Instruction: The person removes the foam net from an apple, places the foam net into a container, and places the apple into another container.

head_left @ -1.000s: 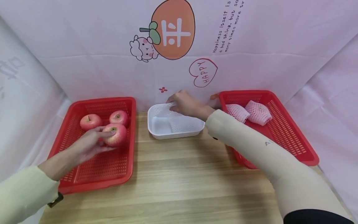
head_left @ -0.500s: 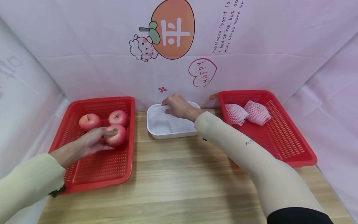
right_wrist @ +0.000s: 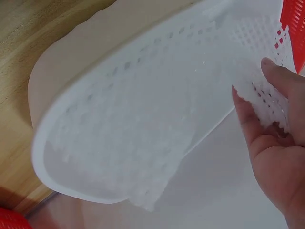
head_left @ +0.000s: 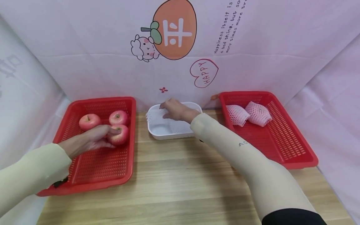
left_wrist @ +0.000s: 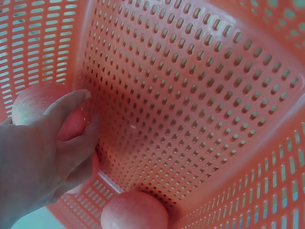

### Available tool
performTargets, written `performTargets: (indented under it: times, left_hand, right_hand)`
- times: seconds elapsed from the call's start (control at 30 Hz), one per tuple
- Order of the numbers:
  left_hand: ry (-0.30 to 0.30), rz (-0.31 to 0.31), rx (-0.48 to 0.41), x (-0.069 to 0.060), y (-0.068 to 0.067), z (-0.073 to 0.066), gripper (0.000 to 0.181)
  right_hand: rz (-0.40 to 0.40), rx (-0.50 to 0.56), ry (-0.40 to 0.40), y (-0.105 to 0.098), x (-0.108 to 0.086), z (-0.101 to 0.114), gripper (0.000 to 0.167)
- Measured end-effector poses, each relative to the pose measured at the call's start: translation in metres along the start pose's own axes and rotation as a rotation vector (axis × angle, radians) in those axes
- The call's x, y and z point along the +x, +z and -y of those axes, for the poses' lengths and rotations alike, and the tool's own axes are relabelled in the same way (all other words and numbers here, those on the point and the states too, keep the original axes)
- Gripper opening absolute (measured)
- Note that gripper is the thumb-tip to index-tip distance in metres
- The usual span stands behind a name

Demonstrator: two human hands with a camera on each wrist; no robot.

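The right hand [head_left: 176, 109] has shifted left over the white tray [head_left: 168, 137], fingers pinching a foam net [right_wrist: 255, 33], while the left hand [head_left: 97, 138] grasps the nearest apple [head_left: 122, 136].

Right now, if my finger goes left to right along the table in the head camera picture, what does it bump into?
Red basket with apples → white tray → second basket with netted bundles.
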State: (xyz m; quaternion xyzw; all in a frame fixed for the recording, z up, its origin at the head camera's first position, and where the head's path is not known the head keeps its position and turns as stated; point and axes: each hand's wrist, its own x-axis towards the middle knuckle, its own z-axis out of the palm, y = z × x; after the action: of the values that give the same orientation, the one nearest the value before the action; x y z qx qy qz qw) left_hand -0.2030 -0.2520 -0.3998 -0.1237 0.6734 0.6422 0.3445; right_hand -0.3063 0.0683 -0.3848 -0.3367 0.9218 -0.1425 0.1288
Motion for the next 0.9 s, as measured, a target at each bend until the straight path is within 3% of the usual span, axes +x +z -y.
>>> performTargets:
  times: [0.27,0.57,0.9]
  left_hand:
    - [-0.014,-0.008,0.007,0.0045,0.0019,-0.0009,0.043]
    - [0.009,-0.030,0.036,0.0074,0.0031,0.0023,0.007]
    - [-0.015,-0.077,0.034,0.0048,0.0062,-0.0006,0.012]
  right_hand:
    - [0.063,-0.067,0.068,0.0025,0.0006,-0.0011,0.058]
    - [0.042,-0.123,0.104,-0.0001,-0.0007,0.0023,0.069]
    - [0.028,-0.128,0.114,-0.0005,-0.0020,0.0032,0.074]
